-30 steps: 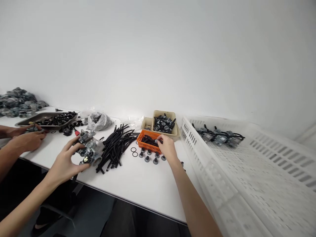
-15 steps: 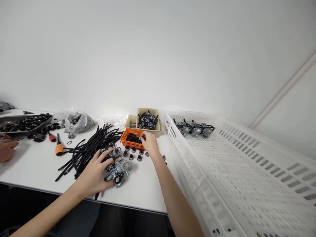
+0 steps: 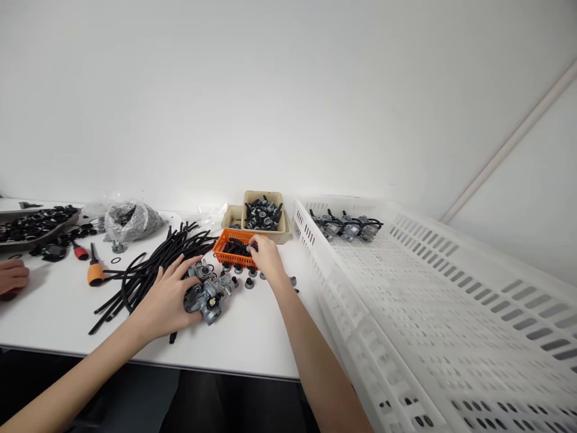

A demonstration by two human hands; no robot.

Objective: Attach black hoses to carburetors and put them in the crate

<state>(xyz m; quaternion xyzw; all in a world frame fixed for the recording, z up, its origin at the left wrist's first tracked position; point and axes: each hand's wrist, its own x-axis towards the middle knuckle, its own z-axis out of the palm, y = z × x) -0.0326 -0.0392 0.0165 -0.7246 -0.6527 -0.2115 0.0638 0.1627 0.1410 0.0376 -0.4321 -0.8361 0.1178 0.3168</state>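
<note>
My left hand [image 3: 169,299] is curled around a grey metal carburetor [image 3: 211,299] near the front of the table. A second carburetor [image 3: 204,270] sits just behind it, beside my fingertips. At the right end of an orange basket [image 3: 231,260], my right hand [image 3: 267,257] pinches a small round grey part [image 3: 249,248]; my fingers hide most of it. Black rubber pieces [image 3: 234,245] fill the basket. Several small grey caps with black tops [image 3: 249,283] stand on the table in front of it.
Black hoses [image 3: 153,264] lie left of the carburetors, near orange [image 3: 95,273] and red [image 3: 80,251] screwdrivers. Beige trays [image 3: 283,231] of parts stand behind the basket. A white crate [image 3: 360,325] on the right holds several carburetors [image 3: 351,227]. Another person's hand [image 3: 13,276] is at far left.
The carburetor under my left hand has been tipped and turned. My right hand stays at the basket's right end with the small part. The view has shifted slightly.
</note>
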